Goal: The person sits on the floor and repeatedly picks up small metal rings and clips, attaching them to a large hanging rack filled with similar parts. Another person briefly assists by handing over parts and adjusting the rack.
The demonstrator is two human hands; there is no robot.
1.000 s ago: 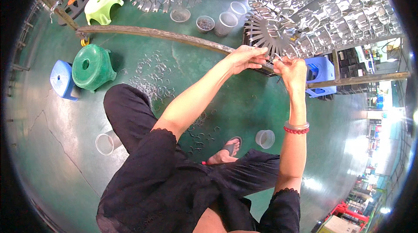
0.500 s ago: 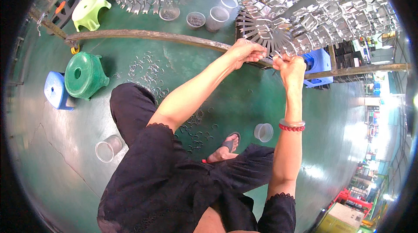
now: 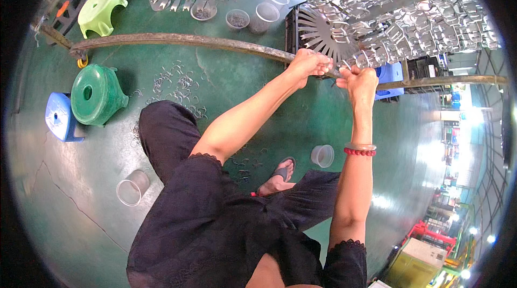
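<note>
Both hands meet at the horizontal pipe rail (image 3: 215, 43): left hand (image 3: 308, 63) clenched on it, right hand (image 3: 360, 79) pinching a small metal clip (image 3: 338, 65) just left of its fingers, below the round toothed rack (image 3: 323, 32).

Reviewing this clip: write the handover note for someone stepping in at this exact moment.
Left hand: closed, fingers at the rusty horizontal bar, beside the small metal clips hung there.
Right hand: closed, raised to the same clips; what it pinches is too small to tell.
Black toothed disc rack stands just behind the hands.
Done: many shiny clips hang on racks above.
Left: loose clips lie scattered on the green floor; clear cups stand nearby.
</note>
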